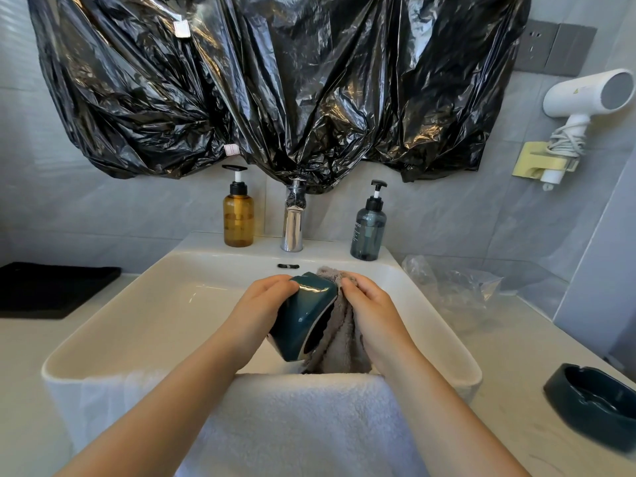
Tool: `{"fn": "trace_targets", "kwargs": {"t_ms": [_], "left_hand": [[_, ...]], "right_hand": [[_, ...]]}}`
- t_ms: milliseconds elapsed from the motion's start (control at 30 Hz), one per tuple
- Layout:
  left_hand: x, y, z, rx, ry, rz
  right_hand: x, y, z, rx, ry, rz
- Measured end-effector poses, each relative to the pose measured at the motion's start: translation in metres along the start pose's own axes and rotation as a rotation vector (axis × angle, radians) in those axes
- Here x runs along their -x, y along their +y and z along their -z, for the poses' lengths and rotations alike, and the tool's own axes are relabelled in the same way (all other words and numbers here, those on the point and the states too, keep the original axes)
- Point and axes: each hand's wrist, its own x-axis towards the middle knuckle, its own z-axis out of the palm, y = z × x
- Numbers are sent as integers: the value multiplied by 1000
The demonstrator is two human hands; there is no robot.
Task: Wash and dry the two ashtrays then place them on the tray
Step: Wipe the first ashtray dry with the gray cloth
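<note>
Over the white sink [144,304] my left hand [265,301] grips a dark teal ashtray [303,318], tipped on its edge with the hollow facing right. My right hand [371,304] presses a grey cloth [340,342] into that hollow; the cloth hangs down below the ashtray. A second dark teal ashtray [592,404] sits upright on the counter at the lower right. A black tray [51,287] lies on the counter at the left, with nothing on it.
A white towel [303,421] drapes over the sink's front rim. Behind the basin stand an amber pump bottle [238,215], a chrome tap [293,225] and a blue-grey pump bottle [368,232]. Clear plastic wrap [451,287] lies right of the sink. A hair dryer [581,98] hangs on the right wall.
</note>
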Motion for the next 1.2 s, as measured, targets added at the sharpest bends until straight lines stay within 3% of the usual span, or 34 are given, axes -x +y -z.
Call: {"fn": "trace_targets", "kwargs": {"t_ms": [200, 367, 500, 800, 933, 1200], "left_hand": [[2, 1, -3, -31, -73, 59], [0, 1, 2, 10, 22, 41], [-6, 1, 7, 217, 159, 138], [-3, 7, 1, 311, 227, 222], [0, 12, -13, 364, 184, 263], [7, -2, -30, 342, 164, 205]], "right_hand": [[3, -3, -4, 118, -61, 80], [-3, 5, 2, 108, 203, 17], [3, 4, 7, 63, 346, 156], [16, -8, -5, 124, 216, 367], [17, -10, -5, 123, 206, 419], [12, -6, -7, 118, 137, 367]]}}
